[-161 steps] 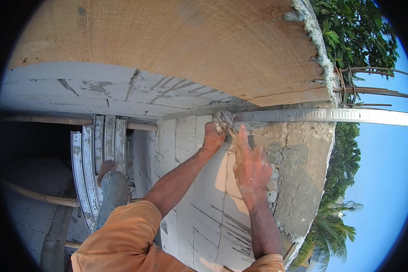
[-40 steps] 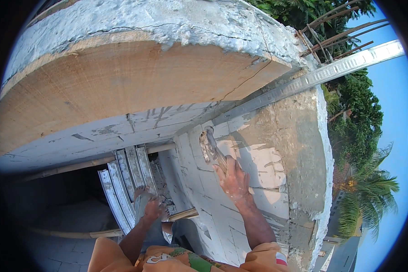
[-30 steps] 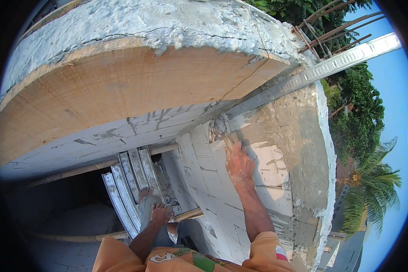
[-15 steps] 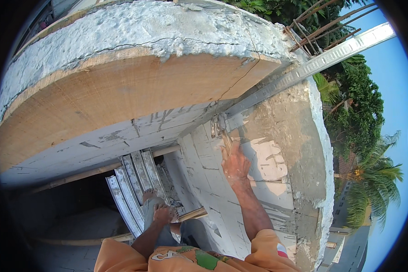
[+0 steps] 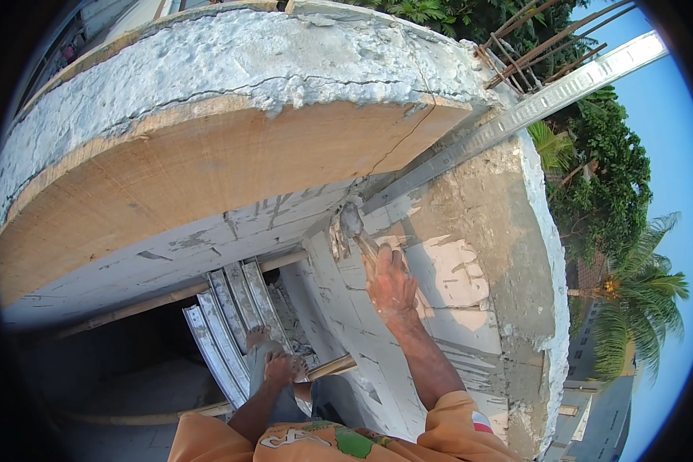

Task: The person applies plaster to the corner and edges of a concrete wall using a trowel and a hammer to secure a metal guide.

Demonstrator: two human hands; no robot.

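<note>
In my right hand (image 5: 393, 285), the fingers are wrapped round the wooden handle of a hammer (image 5: 351, 223). Its mortar-smeared metal head is close to the corner of the block wall (image 5: 346, 285), beside the lower end of a long perforated metal channel (image 5: 508, 127). That channel slants from the corner up to the right, past the slab edge. Lower down, my left hand (image 5: 283, 369) lies over my bent knee with nothing visible in it, its fingers loosely apart.
Overhead curves a rough concrete edge (image 5: 208, 69) above a wooden form board (image 5: 231, 154). My bare foot is on ribbed metal planks (image 5: 242, 300), with a bamboo pole (image 5: 142, 304) beneath and a dark drop at left. Rusty rebar (image 5: 535, 46) juts out at upper right.
My right hand and the hammer have moved slightly left and down, and the hammer head now shows apart from the metal channel. My left hand stays on my knee.
</note>
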